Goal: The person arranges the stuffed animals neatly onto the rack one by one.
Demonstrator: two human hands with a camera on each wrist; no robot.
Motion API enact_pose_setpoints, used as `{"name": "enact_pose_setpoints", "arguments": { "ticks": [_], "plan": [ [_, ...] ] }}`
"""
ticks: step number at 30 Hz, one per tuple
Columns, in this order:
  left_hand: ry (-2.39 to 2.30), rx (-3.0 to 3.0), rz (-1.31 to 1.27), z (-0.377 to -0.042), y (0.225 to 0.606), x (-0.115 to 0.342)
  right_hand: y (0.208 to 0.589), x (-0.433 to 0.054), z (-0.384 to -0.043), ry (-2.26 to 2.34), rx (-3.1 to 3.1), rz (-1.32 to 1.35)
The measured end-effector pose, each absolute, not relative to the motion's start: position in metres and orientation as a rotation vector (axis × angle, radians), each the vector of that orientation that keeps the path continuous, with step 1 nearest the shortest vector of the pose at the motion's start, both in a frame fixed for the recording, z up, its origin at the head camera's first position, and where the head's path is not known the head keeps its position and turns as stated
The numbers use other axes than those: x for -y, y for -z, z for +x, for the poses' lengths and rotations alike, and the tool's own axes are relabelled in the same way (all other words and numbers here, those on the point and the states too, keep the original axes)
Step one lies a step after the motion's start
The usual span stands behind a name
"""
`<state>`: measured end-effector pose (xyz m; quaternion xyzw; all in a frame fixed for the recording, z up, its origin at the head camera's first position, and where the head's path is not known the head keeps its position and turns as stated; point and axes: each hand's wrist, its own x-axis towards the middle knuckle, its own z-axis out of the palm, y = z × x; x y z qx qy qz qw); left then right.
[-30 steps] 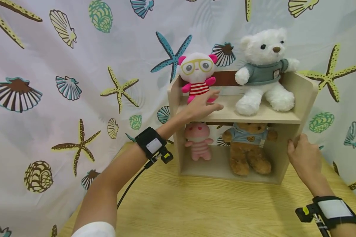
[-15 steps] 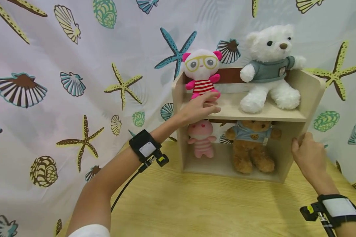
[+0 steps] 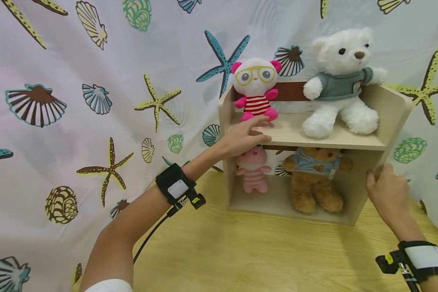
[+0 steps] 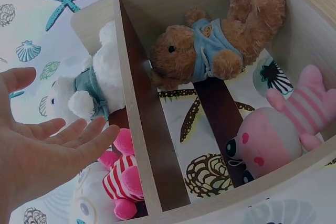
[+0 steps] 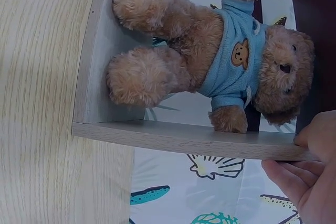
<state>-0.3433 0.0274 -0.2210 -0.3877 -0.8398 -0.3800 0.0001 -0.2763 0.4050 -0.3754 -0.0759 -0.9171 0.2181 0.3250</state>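
A small two-tier wooden shelf (image 3: pixel 325 144) stands on the table. My left hand (image 3: pixel 242 136) is in front of its upper tier, fingers extended and holding nothing, just below a white-and-pink plush panda (image 3: pixel 256 105) with yellow glasses and a red-striped top. In the left wrist view the palm (image 4: pixel 42 156) shows bare beside the panda. My right hand (image 3: pixel 388 192) grips the shelf's right side panel; in the right wrist view the thumb and fingers (image 5: pixel 296 179) lie on either side of its edge. A white teddy bear (image 3: pixel 343 89) in a grey-green sweater sits on the upper tier.
On the lower tier sit a pink striped plush toy (image 3: pixel 254 174) and a brown teddy bear (image 3: pixel 315 178) in a blue hoodie. Behind the shelf hangs a white cloth (image 3: pixel 190 52) printed with shells and starfish. The wooden table (image 3: pixel 241 251) extends in front.
My left hand has drawn slightly left along the upper tier's front, below the panda. The right hand keeps its grip on the side panel. The head view has shifted, moving the scene rightward.
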Motion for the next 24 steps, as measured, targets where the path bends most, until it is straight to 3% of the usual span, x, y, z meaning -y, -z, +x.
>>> {"name": "enact_pose_setpoints", "arguments": {
  "ticks": [24],
  "plan": [
    [1.247,2.639,-1.212,-0.332,0.244,0.003,0.372,-0.405,-0.275,-0.573,2.451,-0.204]
  ]
}}
